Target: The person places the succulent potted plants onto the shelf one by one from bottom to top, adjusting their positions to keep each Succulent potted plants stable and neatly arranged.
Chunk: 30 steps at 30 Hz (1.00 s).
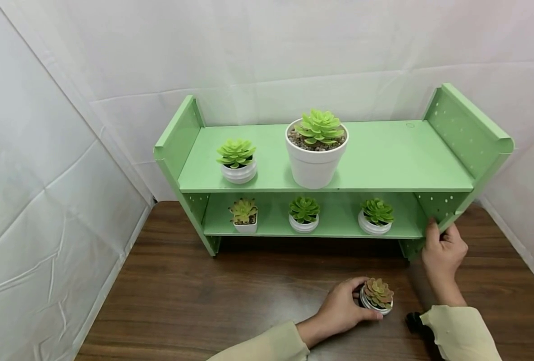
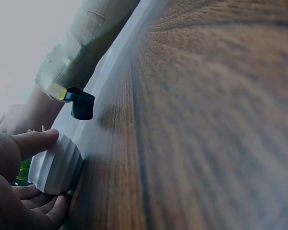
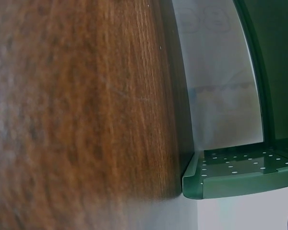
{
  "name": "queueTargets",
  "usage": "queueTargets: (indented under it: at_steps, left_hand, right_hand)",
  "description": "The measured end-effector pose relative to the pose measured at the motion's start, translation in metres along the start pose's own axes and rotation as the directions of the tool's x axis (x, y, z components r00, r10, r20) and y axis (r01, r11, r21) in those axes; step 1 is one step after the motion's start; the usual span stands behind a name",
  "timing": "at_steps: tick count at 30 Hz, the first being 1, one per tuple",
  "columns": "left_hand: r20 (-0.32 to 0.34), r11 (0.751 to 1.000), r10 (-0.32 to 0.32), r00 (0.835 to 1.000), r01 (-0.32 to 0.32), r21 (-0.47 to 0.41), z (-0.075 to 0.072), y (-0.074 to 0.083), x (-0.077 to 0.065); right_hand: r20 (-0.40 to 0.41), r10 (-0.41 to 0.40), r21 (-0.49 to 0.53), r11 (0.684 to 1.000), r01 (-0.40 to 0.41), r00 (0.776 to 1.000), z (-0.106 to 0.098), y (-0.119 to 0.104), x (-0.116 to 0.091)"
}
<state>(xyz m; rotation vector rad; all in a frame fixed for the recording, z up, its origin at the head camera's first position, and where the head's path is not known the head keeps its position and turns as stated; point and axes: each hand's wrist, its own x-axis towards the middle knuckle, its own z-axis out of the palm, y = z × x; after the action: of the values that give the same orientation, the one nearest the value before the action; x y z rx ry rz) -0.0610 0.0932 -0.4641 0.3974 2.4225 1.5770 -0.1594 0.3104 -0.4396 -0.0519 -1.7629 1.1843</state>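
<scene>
A small potted succulent (image 1: pixel 378 295) with reddish-green leaves is at the table's front, its ribbed white pot (image 2: pixel 55 165) held between the thumb and fingers of my left hand (image 1: pixel 341 308). The pot is low over the wood; whether it touches is unclear. My right hand (image 1: pixel 445 250) grips the lower right side panel of the green two-tier shelf (image 1: pixel 402 155). In the right wrist view the perforated panel (image 3: pixel 240 184) shows, with only a sliver of hand at the edge.
The upper tier carries a small bright-green succulent (image 1: pixel 237 168) and a larger potted one (image 1: pixel 316 160). Below stand a square-potted succulent (image 1: pixel 245 220) and two round-potted ones, one central (image 1: pixel 304 220), one right (image 1: pixel 375 220). White cloth (image 1: pixel 294 60) hangs behind the brown table (image 1: pixel 181 301).
</scene>
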Motion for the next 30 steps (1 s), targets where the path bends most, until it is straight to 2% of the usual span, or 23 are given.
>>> queueTargets:
  at_steps: [9, 16, 20, 30]
  left_hand:
    - [-0.007, 0.999, -0.010, 1.000, 0.010, 0.038, 0.001, 0.001, 0.000]
    - [0.013, 0.999, -0.036, 0.999, 0.036, 0.015, -0.001, 0.001, 0.000]
    - [0.017, 1.000, -0.027, 0.999, 0.027, 0.009, -0.004, 0.002, -0.001]
    - [0.032, 0.999, -0.016, 0.999, 0.017, -0.039, -0.015, 0.015, -0.003]
  right_hand:
    - [0.005, 0.005, -0.007, 1.000, -0.005, 1.000, 0.000, 0.000, 0.000]
    - [0.002, 0.003, -0.004, 1.000, -0.003, 1.000, 0.000, -0.001, 0.000]
    - [0.002, 0.002, -0.004, 1.000, -0.002, 1.000, 0.000, -0.002, 0.000]
    - [0.006, -0.010, -0.003, 1.000, 0.010, 1.000, 0.000, -0.001, 0.000]
